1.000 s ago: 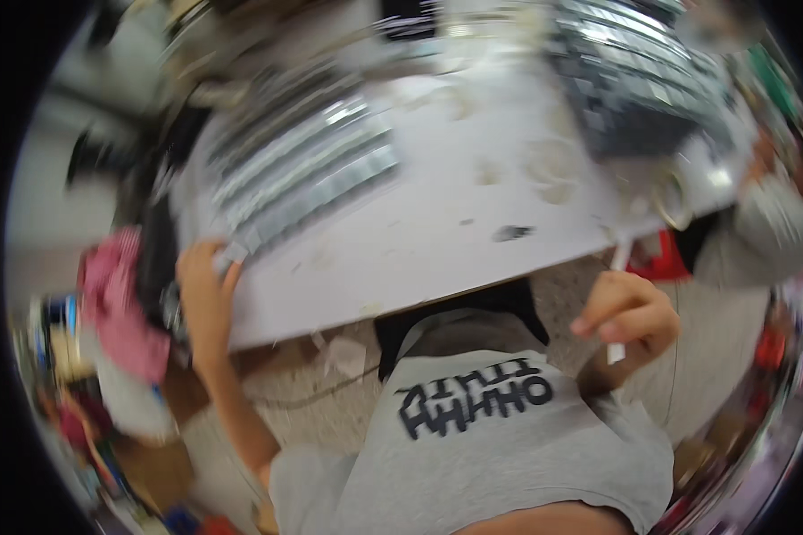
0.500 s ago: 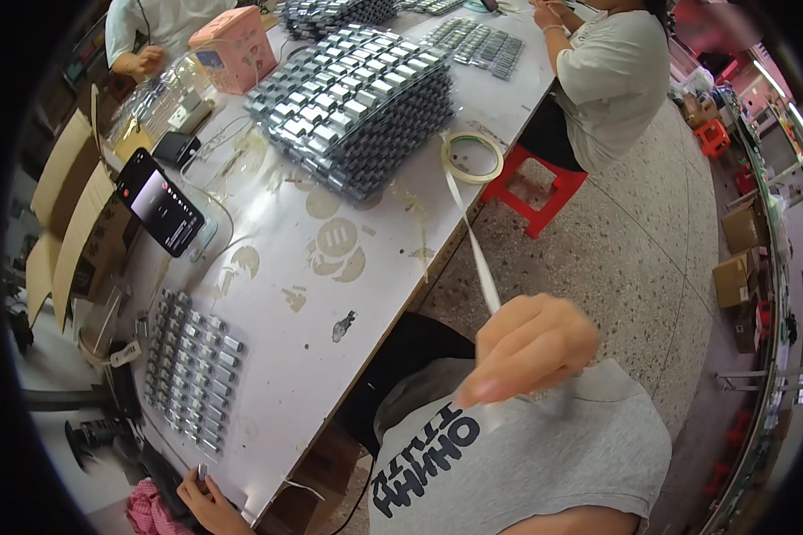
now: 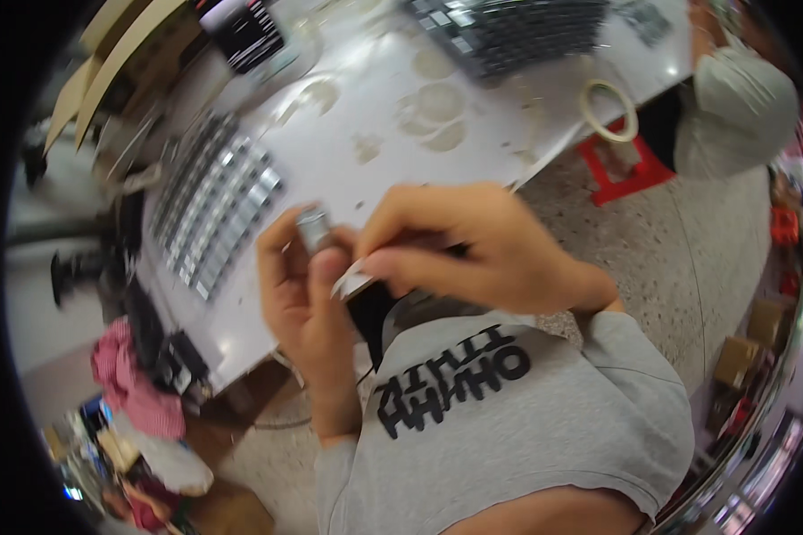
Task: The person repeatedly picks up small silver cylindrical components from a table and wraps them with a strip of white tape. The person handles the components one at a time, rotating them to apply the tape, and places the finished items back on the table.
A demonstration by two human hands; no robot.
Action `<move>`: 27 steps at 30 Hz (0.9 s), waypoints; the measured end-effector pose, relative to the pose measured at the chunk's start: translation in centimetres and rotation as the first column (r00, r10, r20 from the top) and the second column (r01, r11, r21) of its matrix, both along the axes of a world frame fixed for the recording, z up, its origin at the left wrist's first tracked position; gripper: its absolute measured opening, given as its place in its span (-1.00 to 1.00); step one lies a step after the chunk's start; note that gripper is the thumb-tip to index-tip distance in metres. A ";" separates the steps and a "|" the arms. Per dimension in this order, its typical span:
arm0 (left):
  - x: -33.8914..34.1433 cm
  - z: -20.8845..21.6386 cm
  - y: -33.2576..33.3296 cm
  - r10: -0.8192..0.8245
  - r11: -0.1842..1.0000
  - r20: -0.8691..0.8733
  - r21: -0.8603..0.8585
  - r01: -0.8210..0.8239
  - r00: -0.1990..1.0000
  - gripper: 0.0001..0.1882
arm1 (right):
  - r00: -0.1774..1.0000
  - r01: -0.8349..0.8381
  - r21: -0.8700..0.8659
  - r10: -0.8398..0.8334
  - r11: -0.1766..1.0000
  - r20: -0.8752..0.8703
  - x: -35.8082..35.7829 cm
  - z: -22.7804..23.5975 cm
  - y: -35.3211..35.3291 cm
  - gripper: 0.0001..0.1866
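In front of my chest, my left hand [image 3: 299, 303] is closed around a small silver metal part [image 3: 313, 229], pinched between thumb and fingers with one end showing. Close beside it, my right hand [image 3: 482, 245] has thumb and forefinger pressed together on a short piece of whitish tape [image 3: 354, 280]. The tape's free end lies near my left thumb; whether it touches the part is too blurred to tell. Rows of similar silver parts [image 3: 219, 209] lie on the table at the left. A cream tape roll [image 3: 620, 135] rests at the table's right edge.
A large stack of silver parts [image 3: 517, 40] stands at the back of the white table [image 3: 330, 134]. A phone [image 3: 241, 36] and an open cardboard box [image 3: 120, 40] are at the far left. A co-worker in a light shirt [image 3: 740, 107] sits on a red stool [image 3: 629, 174].
My right hand has come left from the tape roll with a piece of tape. My left hand has risen from the table's near edge with the metal part. The view has shifted.
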State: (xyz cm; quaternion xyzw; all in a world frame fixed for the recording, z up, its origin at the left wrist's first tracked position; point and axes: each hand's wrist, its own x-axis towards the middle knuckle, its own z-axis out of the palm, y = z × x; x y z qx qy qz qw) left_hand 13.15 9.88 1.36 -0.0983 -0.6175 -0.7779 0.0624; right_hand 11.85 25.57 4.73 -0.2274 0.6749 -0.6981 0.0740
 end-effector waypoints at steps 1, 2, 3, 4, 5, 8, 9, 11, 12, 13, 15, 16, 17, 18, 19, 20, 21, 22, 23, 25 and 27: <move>-0.1 0.5 0.3 -0.014 0.998 0.063 -0.054 0.018 0.998 -0.60 | 1.000 0.012 -0.003 -0.012 1.000 -0.002 -0.3 -0.1 0.1 -0.91; 0.1 1.1 0.8 0.015 0.998 0.069 -0.059 -0.011 0.998 -0.59 | 1.000 0.025 -0.007 -0.025 1.000 -0.004 -0.5 -0.1 0.2 -0.91; 0.2 1.2 1.2 0.040 0.998 0.072 -0.055 -0.036 0.997 -0.57 | 0.998 -0.002 -0.005 0.002 1.000 0.057 -0.6 0.2 0.3 -0.89; 0.3 1.1 0.9 0.014 0.999 0.055 -0.049 -0.012 0.998 -0.56 | 0.993 -0.028 -0.003 0.028 1.000 0.117 -0.8 0.5 0.3 -0.87; 0.4 1.0 0.6 -0.013 0.999 0.037 -0.045 0.015 0.999 -0.54 | 0.983 -0.052 -0.002 0.052 0.999 0.176 -0.9 0.6 0.3 -0.85; 0.2 0.8 0.0 -0.025 0.989 -0.079 -0.146 0.013 0.997 -0.52 | 0.989 -0.085 0.011 0.083 0.996 0.124 -1.2 0.5 0.3 -0.86; 0.2 0.8 -0.1 -0.022 0.980 -0.112 -0.200 -0.001 0.993 -0.51 | 0.991 -0.092 0.016 0.091 0.996 0.096 -1.3 0.4 0.3 -0.86; 0.0 0.8 -0.5 -0.016 0.952 -0.179 -0.303 -0.039 0.984 -0.48 | 0.990 -0.116 0.051 0.111 0.992 0.088 -1.4 0.6 0.5 -0.86; 0.0 0.9 -0.6 -0.022 0.936 -0.214 -0.348 -0.055 0.977 -0.48 | 0.989 -0.126 0.069 0.121 0.990 0.082 -1.5 0.7 0.5 -0.86; 0.0 0.9 -0.6 -0.018 0.926 -0.231 -0.370 -0.071 0.973 -0.47 | 0.986 -0.135 0.054 0.129 0.989 0.105 -1.6 0.7 0.4 -0.86; 0.0 0.9 -0.6 0.000 0.917 -0.248 -0.385 -0.099 0.969 -0.46 | 0.979 -0.145 0.027 0.140 0.989 0.150 -1.7 0.7 0.3 -0.86; 0.0 0.9 -0.5 0.013 0.918 -0.249 -0.380 -0.110 0.969 -0.46 | 0.980 -0.146 0.047 0.138 0.988 0.144 -1.7 0.6 0.3 -0.85; 0.0 1.0 -0.6 0.019 0.905 -0.269 -0.406 -0.131 0.963 -0.47 | 0.981 -0.146 0.067 0.136 0.987 0.138 -1.8 0.6 0.3 -0.85; -0.1 1.1 -0.6 0.021 0.889 -0.291 -0.431 -0.151 0.957 -0.47 | 0.983 -0.144 0.085 0.132 0.986 0.130 -1.9 0.5 0.4 -0.85; -0.1 1.1 -0.6 0.023 0.873 -0.313 -0.456 -0.171 0.950 -0.48 | 0.982 -0.144 0.084 0.132 0.986 0.136 -1.9 0.5 0.4 -0.85; -0.2 1.1 -0.6 0.032 0.875 -0.309 -0.452 -0.176 0.950 -0.48 | 0.981 -0.145 0.083 0.132 0.986 0.142 -2.0 0.6 0.4 -0.84; -0.2 1.1 -0.5 0.041 0.875 -0.306 -0.448 -0.182 0.951 -0.48 | 0.980 -0.146 0.082 0.132 0.986 0.148 -2.0 0.6 0.4 -0.84; -0.2 1.0 -0.4 0.051 0.876 -0.303 -0.444 -0.188 0.952 -0.49 | 0.980 -0.146 0.079 0.133 0.986 0.149 -2.1 0.5 0.4 -0.83; -0.2 1.1 -0.4 0.048 0.866 -0.306 -0.462 -0.193 0.951 -0.48 | 0.979 -0.147 0.075 0.134 0.986 0.151 -2.2 0.5 0.4 -0.83; -0.2 1.3 -0.4 0.041 0.845 -0.314 -0.496 -0.200 0.949 -0.48 | 0.978 -0.147 0.065 0.135 0.987 0.160 -2.2 0.2 0.4 -0.83; -0.4 1.3 -0.2 0.050 0.819 -0.360 -0.519 -0.244 0.932 -0.49 | 0.975 -0.145 0.051 0.134 0.988 0.175 -2.3 0.0 0.3 -0.82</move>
